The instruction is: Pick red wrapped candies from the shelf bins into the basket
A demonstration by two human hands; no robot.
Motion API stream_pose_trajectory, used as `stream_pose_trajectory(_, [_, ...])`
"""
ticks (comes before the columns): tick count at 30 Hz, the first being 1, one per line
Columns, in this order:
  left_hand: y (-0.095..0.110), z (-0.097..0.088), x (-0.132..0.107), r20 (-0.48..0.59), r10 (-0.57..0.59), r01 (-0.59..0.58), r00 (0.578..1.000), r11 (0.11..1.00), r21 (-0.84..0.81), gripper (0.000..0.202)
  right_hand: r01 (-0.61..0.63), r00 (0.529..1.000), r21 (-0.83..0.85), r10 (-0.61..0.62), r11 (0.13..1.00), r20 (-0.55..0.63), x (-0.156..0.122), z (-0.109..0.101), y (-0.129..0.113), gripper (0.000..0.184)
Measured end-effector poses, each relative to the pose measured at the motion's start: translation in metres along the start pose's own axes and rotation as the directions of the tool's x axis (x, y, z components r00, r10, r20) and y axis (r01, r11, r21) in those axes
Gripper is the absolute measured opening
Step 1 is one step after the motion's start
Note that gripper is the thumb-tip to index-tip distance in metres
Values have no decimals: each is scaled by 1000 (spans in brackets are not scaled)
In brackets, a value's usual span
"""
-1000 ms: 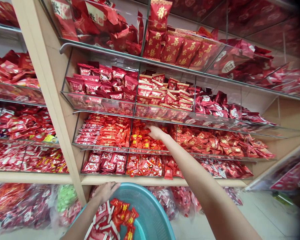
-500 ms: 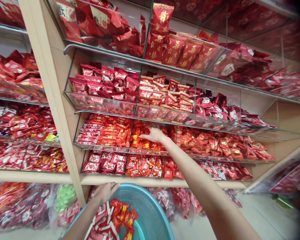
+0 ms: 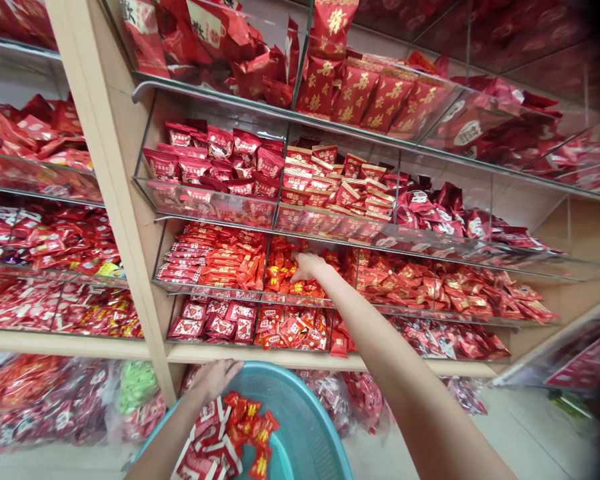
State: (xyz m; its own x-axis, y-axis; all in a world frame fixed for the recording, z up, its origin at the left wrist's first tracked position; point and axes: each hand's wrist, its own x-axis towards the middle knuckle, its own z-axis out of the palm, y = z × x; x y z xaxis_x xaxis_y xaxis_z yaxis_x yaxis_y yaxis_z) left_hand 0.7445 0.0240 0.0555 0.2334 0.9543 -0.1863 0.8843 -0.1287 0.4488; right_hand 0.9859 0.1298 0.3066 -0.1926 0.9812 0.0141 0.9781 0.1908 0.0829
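Note:
My left hand (image 3: 214, 380) is closed over the near-left rim of a teal plastic basket (image 3: 325, 427). Inside the basket lie red-and-white wrapped candies (image 3: 211, 437) and a smaller heap of orange-red candies with yellow print (image 3: 253, 427). My right hand (image 3: 310, 267) reaches into a shelf compartment of similar orange-red wrapped candies (image 3: 283, 273). Its thumb and fingers are apart and bent down onto the candies; the fingertips are partly hidden among them.
Clear plastic fronts and dividers (image 3: 266, 263) split the shelves into compartments of red packets. Another shelf edge (image 3: 330, 233) runs just above my right hand. A wooden upright (image 3: 105, 173) stands at left. Filled plastic bags (image 3: 50, 407) lie on the floor below.
The view has shifted slightly. My right hand's fingers, spread out before, now bend down toward the candies. My left hand stays on the basket rim.

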Motion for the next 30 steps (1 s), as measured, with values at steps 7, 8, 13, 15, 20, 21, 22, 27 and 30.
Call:
stream_pose_trajectory(7, [2, -1, -2, -7, 15, -15, 1000, 999, 41, 61, 118, 983, 128, -98, 985, -154, -5, 10, 22, 50])
stream_pose_trajectory(8, [1, -1, -2, -6, 14, -14, 1000, 999, 44, 61, 129, 979, 139, -104, 982, -174, -5, 10, 24, 50])
stream_pose_trajectory(13, [2, 3, 0, -7, 7, -7, 1000, 998, 55, 61, 147, 984, 121, -133, 982, -121, -2, 5, 24, 63])
stream_pose_trajectory(15, [4, 5, 0, -12, 18, -18, 1000, 999, 47, 61, 154, 986, 90, -147, 984, -80, 0, 4, 22, 66])
stream_pose_trajectory(20, [9, 5, 1, -16, 15, -14, 1000, 1000, 18, 59, 192, 974, 70, -182, 979, -132, 1, 8, 26, 61])
stream_pose_trajectory(21, [10, 5, 1, -13, 10, -10, 1000, 1000, 17, 58, 198, 972, 77, -186, 977, -144, 1, 9, 27, 60])
stream_pose_trajectory(22, [11, 4, 1, -9, 7, -7, 1000, 1000, 18, 58, 203, 970, 83, -189, 976, -152, 0, 10, 28, 60])
stream_pose_trajectory(27, [12, 3, 0, -3, 5, -5, 1000, 1000, 20, 57, 208, 972, 50, -200, 977, -124, 1, 7, 26, 62])
stream_pose_trajectory(30, [11, 3, 1, -7, 8, -8, 1000, 1000, 16, 58, 207, 974, 39, -202, 978, -101, 3, 5, 20, 61])
